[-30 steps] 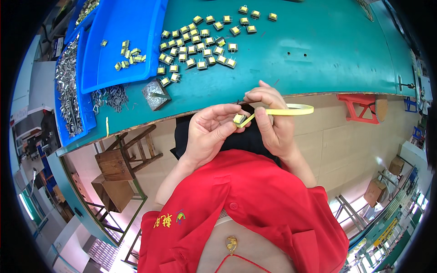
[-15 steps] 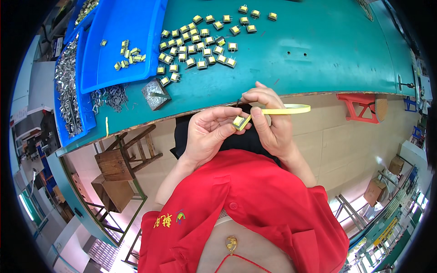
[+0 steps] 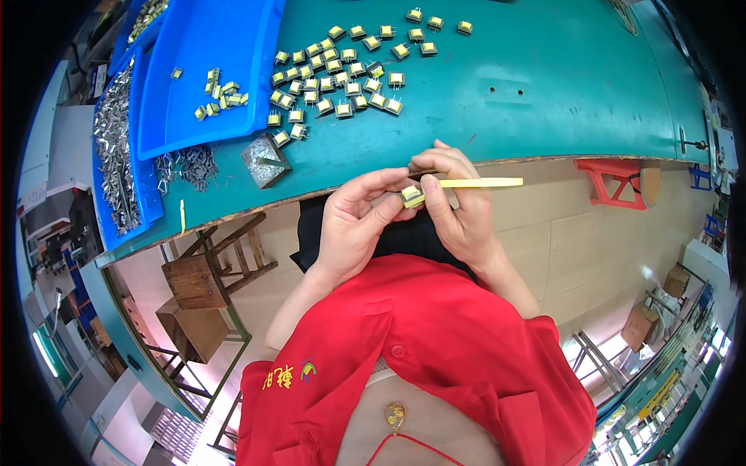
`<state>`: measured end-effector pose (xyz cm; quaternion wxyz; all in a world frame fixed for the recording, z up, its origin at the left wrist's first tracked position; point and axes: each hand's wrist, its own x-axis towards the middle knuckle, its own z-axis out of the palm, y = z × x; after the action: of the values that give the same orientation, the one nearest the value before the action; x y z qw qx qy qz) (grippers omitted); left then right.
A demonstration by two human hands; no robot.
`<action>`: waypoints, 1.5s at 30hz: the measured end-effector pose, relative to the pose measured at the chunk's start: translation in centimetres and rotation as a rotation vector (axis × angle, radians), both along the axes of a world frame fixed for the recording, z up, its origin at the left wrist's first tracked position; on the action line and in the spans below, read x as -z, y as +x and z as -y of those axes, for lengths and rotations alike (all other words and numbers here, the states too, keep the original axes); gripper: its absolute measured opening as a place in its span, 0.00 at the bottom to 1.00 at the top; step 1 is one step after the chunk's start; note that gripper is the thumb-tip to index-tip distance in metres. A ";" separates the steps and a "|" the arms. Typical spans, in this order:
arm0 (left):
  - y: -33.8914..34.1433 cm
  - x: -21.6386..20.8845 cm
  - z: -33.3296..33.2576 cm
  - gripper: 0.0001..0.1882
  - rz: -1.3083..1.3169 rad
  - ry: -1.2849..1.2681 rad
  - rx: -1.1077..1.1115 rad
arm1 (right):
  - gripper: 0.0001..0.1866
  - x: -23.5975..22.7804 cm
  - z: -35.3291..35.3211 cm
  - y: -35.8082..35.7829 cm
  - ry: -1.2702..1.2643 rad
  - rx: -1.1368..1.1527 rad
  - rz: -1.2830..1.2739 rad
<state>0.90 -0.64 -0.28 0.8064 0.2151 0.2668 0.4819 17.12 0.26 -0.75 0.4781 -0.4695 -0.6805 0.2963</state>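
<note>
Between the fingertips of my left hand [image 3: 350, 221] is a small transformer [image 3: 413, 196] with a yellow-wrapped winding and dark core. My right hand [image 3: 462, 206] is closed on a roll of yellow tape [image 3: 486, 183], seen nearly edge-on, its fingertips meeting the transformer. Both hands are just in front of the table edge, above my lap. Whether a strip of tape runs from the roll to the part is hidden by my right fingers. Many similar transformers [image 3: 344, 109] with yellow tops and thin pins lie on the green table [image 3: 559, 78].
A blue tray [image 3: 194, 136] at the left holds several yellow bobbins [image 3: 225, 99]. Beside it, a blue bin [image 3: 132, 225] is full of metal pieces [image 3: 116, 147]. A metal block [image 3: 266, 161] stands near loose dark pieces [image 3: 200, 167]. A yellow tape strip [image 3: 183, 216] hangs at the table edge.
The tape roll has turned from a visible ring to almost edge-on. The transformer has rotated and risen slightly between my fingers, and my right hand has shifted a little left.
</note>
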 end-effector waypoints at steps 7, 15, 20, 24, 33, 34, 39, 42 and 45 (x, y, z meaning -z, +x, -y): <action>0.5 0.1 0.1 0.13 -0.230 0.176 -0.079 | 0.09 0.1 -0.1 -0.1 -0.001 0.013 0.004; -0.1 0.1 -0.1 0.13 -0.197 0.086 -0.053 | 0.12 -0.5 -0.2 1.0 -0.053 -0.131 -0.162; -0.3 0.5 -0.1 0.12 -0.134 0.085 0.000 | 0.14 -0.7 -0.4 1.3 0.034 -0.133 0.032; -0.4 0.7 0.0 0.13 -0.058 0.068 -0.016 | 0.14 -1.0 -0.5 1.1 0.063 -0.112 0.095; -0.3 0.6 0.0 0.13 -0.047 0.072 -0.007 | 0.14 -1.0 -0.6 0.9 0.044 -0.113 0.079; -0.4 0.7 0.0 0.13 -0.020 0.080 -0.001 | 0.14 -0.9 -0.5 0.9 0.041 -0.112 0.076; -0.3 0.8 0.0 0.13 0.023 0.074 0.012 | 0.14 -0.6 -0.5 0.6 0.029 -0.109 0.069; -0.2 0.8 0.1 0.14 0.054 0.018 0.029 | 0.13 -0.4 -0.4 0.4 0.033 -0.096 0.064; 0.5 0.5 0.0 0.15 0.021 0.025 -0.035 | 0.13 -0.2 -0.4 0.3 0.041 -0.072 0.062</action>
<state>1.40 -0.67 -0.78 0.7980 0.2154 0.2562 0.5012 17.38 0.66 -0.52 0.4555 -0.4435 -0.7174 0.2848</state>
